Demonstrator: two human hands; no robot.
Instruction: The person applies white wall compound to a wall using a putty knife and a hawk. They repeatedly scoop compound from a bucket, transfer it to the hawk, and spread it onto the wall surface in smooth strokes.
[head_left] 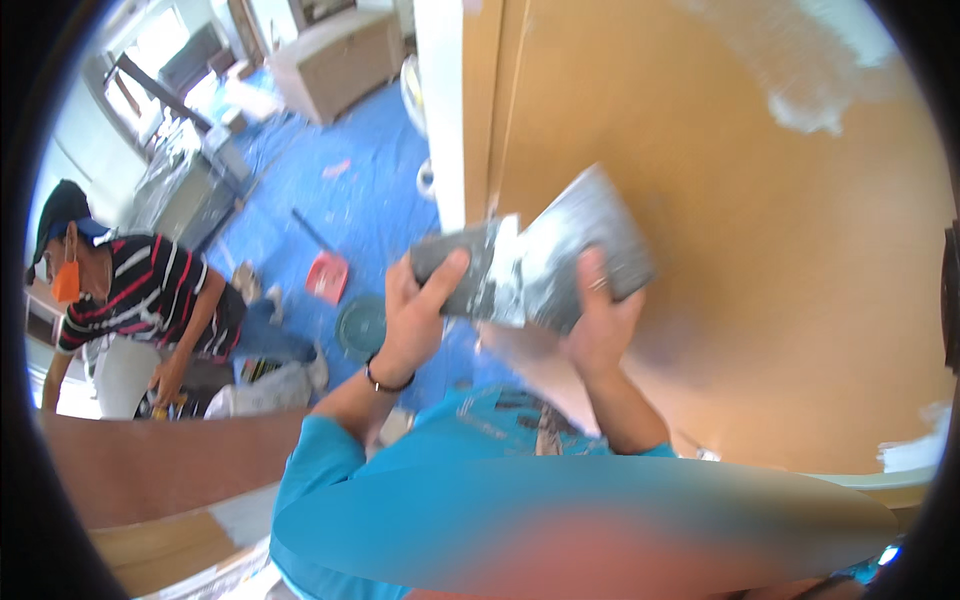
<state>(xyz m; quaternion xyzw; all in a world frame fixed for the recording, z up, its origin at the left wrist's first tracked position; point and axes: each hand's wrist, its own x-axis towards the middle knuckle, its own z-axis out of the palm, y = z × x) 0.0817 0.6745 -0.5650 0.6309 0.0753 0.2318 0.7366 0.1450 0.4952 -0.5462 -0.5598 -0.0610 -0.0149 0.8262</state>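
My left hand (pixel 412 320) grips a small grey rectangular putty spreader (pixel 475 285), thumb on top. In my right hand (pixel 605 335) is a larger, squarish grey putty spreader (pixel 622 235), also held with the thumb over its face and tilted. White putty (pixel 507 270) lies smeared across both, thickest where their edges meet in front of my chest. The fingers under each spreader are hidden. Beyond my right hand rises an orange-brown wall panel (pixel 740 260) with white putty patches (pixel 808 108) near its top.
At the left a co-worker (pixel 165 290) in a striped shirt bends over, reaching down. Blue sheeting (pixel 370 150) covers the floor, with a red dustpan (pixel 327 277) and a round green lid or tub (pixel 362 328) on it. A wooden cabinet (pixel 335 65) stands farther back.
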